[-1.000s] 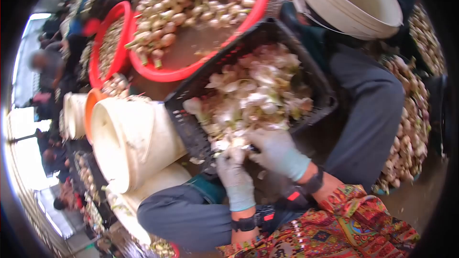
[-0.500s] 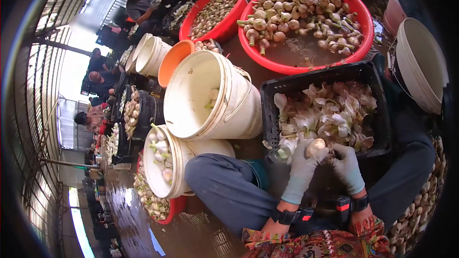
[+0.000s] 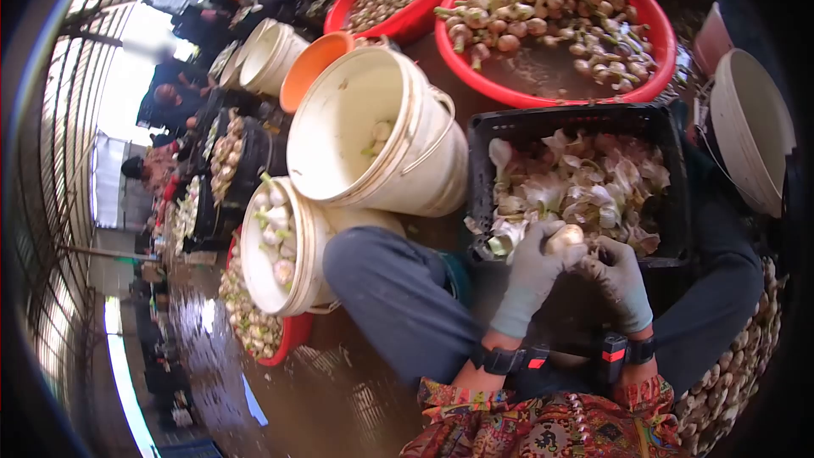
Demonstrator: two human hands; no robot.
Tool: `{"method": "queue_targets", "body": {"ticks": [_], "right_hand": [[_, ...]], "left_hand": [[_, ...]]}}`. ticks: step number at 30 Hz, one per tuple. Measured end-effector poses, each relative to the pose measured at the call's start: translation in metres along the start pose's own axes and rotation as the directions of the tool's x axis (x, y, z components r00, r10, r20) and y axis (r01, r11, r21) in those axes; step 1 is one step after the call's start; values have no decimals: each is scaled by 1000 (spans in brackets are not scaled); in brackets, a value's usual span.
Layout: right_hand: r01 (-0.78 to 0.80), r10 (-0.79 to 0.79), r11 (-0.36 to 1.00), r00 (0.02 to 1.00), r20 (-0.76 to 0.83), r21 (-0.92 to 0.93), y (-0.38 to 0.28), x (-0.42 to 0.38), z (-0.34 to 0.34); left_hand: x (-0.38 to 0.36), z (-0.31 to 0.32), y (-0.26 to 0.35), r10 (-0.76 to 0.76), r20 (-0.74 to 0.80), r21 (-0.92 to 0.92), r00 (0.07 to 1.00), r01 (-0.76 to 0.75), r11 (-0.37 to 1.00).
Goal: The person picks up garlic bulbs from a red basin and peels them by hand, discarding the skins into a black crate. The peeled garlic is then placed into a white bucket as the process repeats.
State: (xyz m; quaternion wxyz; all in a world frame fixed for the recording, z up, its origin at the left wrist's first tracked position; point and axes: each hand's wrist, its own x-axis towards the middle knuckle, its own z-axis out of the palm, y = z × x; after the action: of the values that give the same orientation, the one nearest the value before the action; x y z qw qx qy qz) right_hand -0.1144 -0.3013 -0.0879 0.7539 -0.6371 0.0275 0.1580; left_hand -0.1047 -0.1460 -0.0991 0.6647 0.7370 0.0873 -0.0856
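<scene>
Pale round garlic bulb [image 3: 565,239], at near edge of black plastic crate [image 3: 481,178] of papery skins [image 3: 593,178].
Grey-gloved left hand [image 3: 532,271]: fingers gripping bulb. Grey-gloved right hand [image 3: 619,282]: fingers curled beside it, grip unclear.

Open air over papery pale peelings [image 3: 585,182] in black rectangular plastic crate [image 3: 481,174]; entry from above. Crate walls bar sideways reach. Near edge: grey-gloved left hand [image 3: 536,271] and grey-gloved right hand [image 3: 619,282] take up the middle. Left: white plastic bucket [image 3: 437,157] just beside crate, grey-trousered left leg [image 3: 381,280] nearer in. Far side: round red plastic tub [image 3: 551,100], close behind. Right: grey-trousered right leg [image 3: 716,293]. Narrow brown floor strip [image 3: 439,74] between tub and bucket.
</scene>
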Motion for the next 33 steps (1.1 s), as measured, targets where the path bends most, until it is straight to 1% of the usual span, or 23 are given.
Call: {"method": "queue_targets", "body": {"ticks": [1,5,7,9,10,11,13,14,15,16,17,19,20,21,22,23,24,25,26,27,29,31,33], "right_hand": [[42,-48,970,999,-22,-239,-1,1,-1],[17,-33,974,997,-67,-226,8,6,13],[9,-21,966,999,-42,-257,7,10,15],[-92,87,995,992,-86,-48,6,12,17],[-106,106,994,986,-125,6,7,12,19],[-133,133,991,990,-35,-3,3,14,14],[-111,122,989,987,-103,102,1,13,17],[-166,175,972,984,-37,167,4,11,9],[-159,161,979,987,-4,125,20,13,-2],[-101,111,975,993,-39,196,30,12,-2],[-38,56,965,996,-64,261,36,14,2],[-179,199,798,980,29,576,34,16,-2],[-201,219,866,976,13,458,27,13,-9],[-226,238,914,971,7,337,20,12,-13],[-83,93,975,995,-34,208,22,15,-9],[-19,19,999,1000,-11,-30,24,15,-12],[36,-34,999,999,-33,40,21,13,-8],[90,-84,990,995,-57,109,19,11,-4],[-68,77,967,997,-28,244,21,11,-8],[-69,81,965,996,-36,254,28,14,-9],[-71,120,755,992,-30,652,46,19,-7],[-60,134,711,990,-52,701,45,22,-8],[-49,183,582,980,-72,812,36,22,-10]], "left_hand": [[3,0,-1,60,-19,101,998,-58,993],[-1,1,2,-93,-84,35,992,96,995],[-4,-2,6,-44,-101,73,994,51,996],[-6,-6,7,6,-117,100,993,5,995],[-7,-5,8,68,-110,128,992,-53,990],[-4,-7,0,110,-79,169,991,-96,981],[-1,-10,-9,243,-61,207,968,-226,952],[-1,-11,-8,128,27,12,991,-128,992],[-4,-14,1,15,97,-195,995,4,981],[-3,-12,-2,62,156,-374,986,1,927],[-2,-12,-4,94,206,-442,974,7,897],[-3,-9,-9,75,205,-644,976,77,761],[-5,-7,-6,66,214,-694,975,104,712],[-3,-6,1,57,226,-631,972,102,769],[0,-7,2,31,192,-500,981,71,863],[2,-9,2,6,145,-350,989,46,936],[5,-10,-4,-80,106,-227,991,103,968],[5,-10,-9,-92,115,-215,989,115,970],[5,-11,-12,-112,126,-275,986,143,951],[6,-11,-14,-127,138,-334,982,167,928],[7,-2,-17,-104,112,-386,988,140,912],[7,0,-22,-104,119,-526,987,152,837],[9,2,-27,-112,114,-575,987,158,803]]}}
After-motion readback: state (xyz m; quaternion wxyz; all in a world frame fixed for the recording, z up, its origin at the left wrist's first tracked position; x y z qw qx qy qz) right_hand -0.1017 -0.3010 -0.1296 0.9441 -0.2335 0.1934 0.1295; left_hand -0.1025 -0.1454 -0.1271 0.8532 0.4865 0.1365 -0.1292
